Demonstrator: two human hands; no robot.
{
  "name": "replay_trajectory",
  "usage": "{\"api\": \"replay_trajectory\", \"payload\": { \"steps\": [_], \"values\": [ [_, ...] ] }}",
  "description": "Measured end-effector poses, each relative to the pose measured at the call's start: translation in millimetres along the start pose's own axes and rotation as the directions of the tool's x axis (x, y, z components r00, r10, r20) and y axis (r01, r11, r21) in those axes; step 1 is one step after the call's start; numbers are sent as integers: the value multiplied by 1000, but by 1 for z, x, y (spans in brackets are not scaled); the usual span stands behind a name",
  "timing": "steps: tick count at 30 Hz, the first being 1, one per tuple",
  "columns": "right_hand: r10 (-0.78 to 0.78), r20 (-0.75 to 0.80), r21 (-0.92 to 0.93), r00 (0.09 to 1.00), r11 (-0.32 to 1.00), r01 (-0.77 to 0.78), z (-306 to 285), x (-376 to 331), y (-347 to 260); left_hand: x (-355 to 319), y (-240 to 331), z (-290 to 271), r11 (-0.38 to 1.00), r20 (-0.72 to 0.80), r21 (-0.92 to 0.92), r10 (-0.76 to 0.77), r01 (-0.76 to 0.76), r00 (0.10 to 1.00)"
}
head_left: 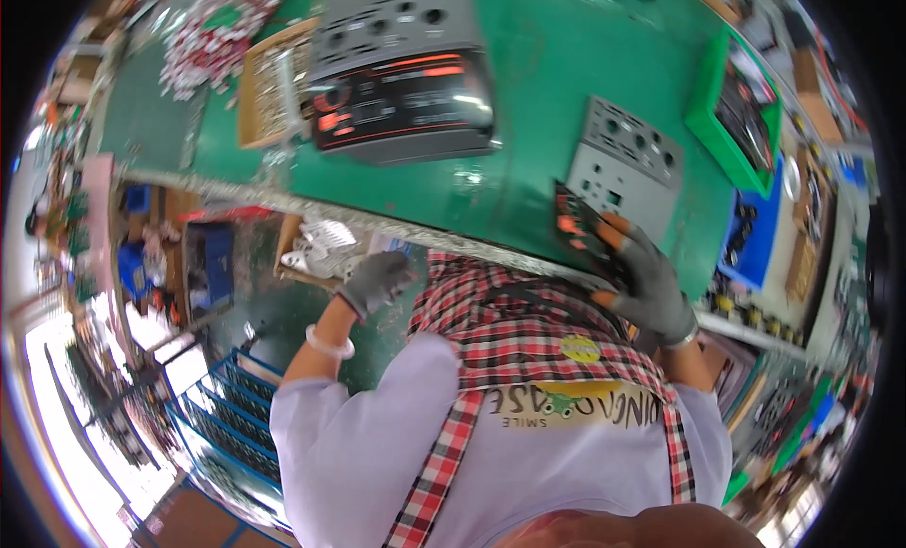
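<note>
My right hand (653, 288), in a grey glove with bare fingertips, grips a thin black panel with orange-red print (583, 229) at the table's front edge. The panel is tilted and partly covers a flat grey metal plate with round and square holes (630, 161) lying on the table. My left hand (379, 282), gloved the same way, hangs in front of the table edge. Its fingers are loosely curled, with nothing visible in them, and slightly blurred.
On the green table (538, 67) stands a stack of grey and black printed panels (406, 104). A cardboard tray of small parts (274, 85) and a red-white heap (212, 43) lie left. A green bin (736, 114) stands right. Below the edge is a box of metal pieces (326, 246).
</note>
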State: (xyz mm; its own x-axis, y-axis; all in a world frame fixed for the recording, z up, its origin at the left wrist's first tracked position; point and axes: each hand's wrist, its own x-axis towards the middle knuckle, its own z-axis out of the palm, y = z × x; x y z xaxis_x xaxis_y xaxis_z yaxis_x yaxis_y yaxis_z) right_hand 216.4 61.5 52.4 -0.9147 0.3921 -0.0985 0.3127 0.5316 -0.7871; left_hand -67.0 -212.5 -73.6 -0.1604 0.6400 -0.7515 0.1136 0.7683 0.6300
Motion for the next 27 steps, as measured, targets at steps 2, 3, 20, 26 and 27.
{"api": "replay_trajectory", "payload": {
  "steps": [2, 3, 20, 26, 27],
  "values": [
    [-112, 11, -207, 994, 972, 112, 5, 2, -6, -15, 64, 25, 985, 109, -84, 157, -148, 982],
    [-60, -27, -222, 998, 974, 53, 7, 2, -7, -14, 90, 35, 900, 90, -362, 292, -241, 952],
    [509, -341, 779, 791, 624, -66, -18, -43, 64, 44, 211, 56, 759, 9, -296, 609, -579, 793],
    [640, -330, 811, 694, 568, -138, -26, -34, 67, 68, 229, 67, 870, -89, -36, 488, -493, 868],
    [641, -326, 810, 694, 568, -145, -26, -34, 69, 68, 230, 68, 873, -88, -36, 483, -487, 871]
  ]
}}
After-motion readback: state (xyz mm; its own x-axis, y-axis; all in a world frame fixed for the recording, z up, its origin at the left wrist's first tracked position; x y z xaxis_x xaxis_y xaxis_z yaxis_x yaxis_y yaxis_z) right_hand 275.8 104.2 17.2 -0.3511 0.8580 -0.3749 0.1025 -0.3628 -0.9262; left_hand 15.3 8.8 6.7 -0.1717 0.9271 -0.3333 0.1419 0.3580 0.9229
